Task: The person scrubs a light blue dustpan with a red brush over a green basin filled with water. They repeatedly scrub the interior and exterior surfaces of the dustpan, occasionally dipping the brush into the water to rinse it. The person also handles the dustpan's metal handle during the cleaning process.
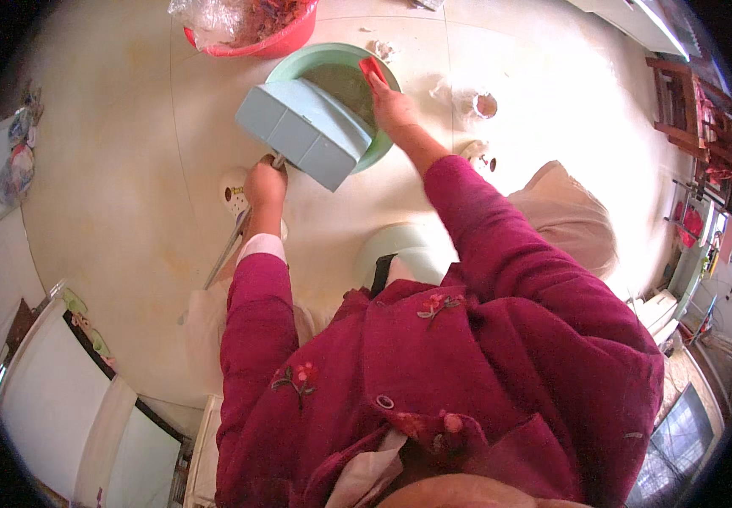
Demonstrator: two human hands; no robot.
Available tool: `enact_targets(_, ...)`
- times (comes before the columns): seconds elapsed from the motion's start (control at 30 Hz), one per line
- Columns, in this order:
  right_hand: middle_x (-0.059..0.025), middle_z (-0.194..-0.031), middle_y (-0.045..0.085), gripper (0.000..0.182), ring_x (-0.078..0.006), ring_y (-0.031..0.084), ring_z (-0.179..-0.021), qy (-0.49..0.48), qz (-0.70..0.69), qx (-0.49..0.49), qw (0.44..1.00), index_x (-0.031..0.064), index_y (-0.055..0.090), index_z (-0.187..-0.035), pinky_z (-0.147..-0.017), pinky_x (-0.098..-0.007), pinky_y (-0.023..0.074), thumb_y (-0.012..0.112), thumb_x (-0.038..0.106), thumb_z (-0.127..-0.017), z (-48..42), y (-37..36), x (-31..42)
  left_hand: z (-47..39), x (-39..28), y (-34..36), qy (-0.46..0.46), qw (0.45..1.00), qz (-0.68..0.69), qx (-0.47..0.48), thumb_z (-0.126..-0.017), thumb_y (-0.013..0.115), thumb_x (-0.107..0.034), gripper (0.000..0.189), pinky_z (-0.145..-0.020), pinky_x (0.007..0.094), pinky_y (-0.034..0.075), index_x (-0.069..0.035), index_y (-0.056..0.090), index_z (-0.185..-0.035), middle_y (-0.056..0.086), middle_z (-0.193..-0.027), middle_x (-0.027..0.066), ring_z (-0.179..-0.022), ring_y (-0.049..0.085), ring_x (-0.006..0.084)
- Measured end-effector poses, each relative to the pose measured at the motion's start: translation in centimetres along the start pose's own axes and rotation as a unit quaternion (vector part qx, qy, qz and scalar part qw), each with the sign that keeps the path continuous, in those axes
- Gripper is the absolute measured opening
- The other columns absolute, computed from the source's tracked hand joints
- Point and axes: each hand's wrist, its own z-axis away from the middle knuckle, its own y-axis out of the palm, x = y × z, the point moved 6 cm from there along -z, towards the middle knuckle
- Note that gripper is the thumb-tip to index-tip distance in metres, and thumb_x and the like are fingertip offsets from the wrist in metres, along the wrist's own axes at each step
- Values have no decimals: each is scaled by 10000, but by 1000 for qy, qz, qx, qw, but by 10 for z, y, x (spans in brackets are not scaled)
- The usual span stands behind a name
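Note:
A light blue plastic dustpan (305,130) lies tilted across a pale green basin (383,151), part of it inside the rim. My left hand (265,187) grips the dustpan's long metal handle (221,260) close to the pan. Over the basin's right side, my right hand (397,117) holds a red object (372,68), perhaps a brush; its underside cannot be made out. Greyish, murky-looking contents show in the basin behind the dustpan. The dustpan hides the basin's front left part.
A red basin (293,39) with a clear plastic bag (207,22) and brown scraps stands beyond. Crumpled paper (383,49) and a plastic-wrapped roll (477,105) lie on the floor. My clogs (235,197) flank the green basin. Wooden furniture (683,114) stands at the right.

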Motion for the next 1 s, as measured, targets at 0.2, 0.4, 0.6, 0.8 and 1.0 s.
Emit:
enact_targets(0.2, -158, -986, 678, 430, -310, 691, -874, -77, 217, 193, 954, 290, 414, -1412, -736, -453, 557, 385, 211, -990, 98, -7, -32, -7, 5, 8, -31, 998, -24, 49, -856, 602, -340, 242, -744, 489, 531, -135, 699, -941, 700, -917, 162, -879, 672, 368)
enact_targets(0.4, -131, -850, 671, 497, -279, 681, -690, -120, 252, 171, 945, 273, 307, -1467, -559, -431, 550, 376, 170, -986, 93, 8, -67, -7, 6, 5, -27, 999, -11, 46, -859, 605, -341, 248, -752, 478, 535, -155, 695, -995, 702, -938, 155, -909, 671, 359)
enact_targets(0.6, -124, -825, 677, 464, -257, 680, -676, -212, 354, 94, 906, 196, 392, -1428, -527, -418, 548, 444, 126, -972, 45, -50, -33, -10, 7, 8, -38, 998, -19, 45, -854, 603, -322, 225, -750, 470, 534, -160, 701, -976, 703, -958, 139, -912, 670, 353)
enact_targets(0.8, -145, -805, 669, 495, -264, 684, -683, -163, 312, 167, 921, 112, 374, -1443, -546, -441, 544, 418, 127, -949, 151, 43, -41, -9, 6, 14, -37, 999, -3, 36, -852, 600, -327, 225, -751, 476, 531, -152, 711, -940, 704, -953, 131, -911, 671, 346)
enact_targets(1.0, -192, -923, 688, 515, -347, 691, -813, -126, 165, 182, 961, 207, 332, -1463, -691, -481, 552, 397, 125, -959, 184, 45, -15, -8, 8, 8, 36, 996, 70, 31, -765, 736, -355, 415, -820, 458, 513, -135, 643, -1104, 667, -1043, 168, -973, 640, 358)
